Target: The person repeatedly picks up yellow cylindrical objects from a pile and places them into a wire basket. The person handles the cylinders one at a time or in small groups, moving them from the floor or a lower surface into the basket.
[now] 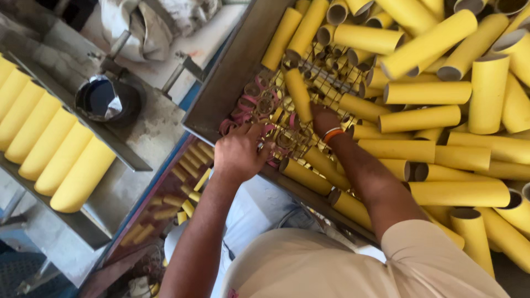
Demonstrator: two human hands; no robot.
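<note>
A metal bin (221, 83) holds a heap of long yellow cardboard tubes (428, 91) lying over a wire grid (331, 72). Pink and yellow rings (251, 105) crowd the grid's near left corner. My left hand (240, 152) rests on those rings at the bin's edge, knuckles up and fingers curled down among them. My right hand (323, 118), with an orange and white band at the wrist, reaches into the grid beside a short yellow tube (298, 94). Its fingertips are hidden among the tubes and rings.
On the left, a row of fat yellow tubes (49, 149) lies in a grey tray. A dark metal bowl (105, 99) with liquid and a white cloth sack (143, 22) sit beyond it. Small yellow tubes (187, 165) lie in a low trough below the bin.
</note>
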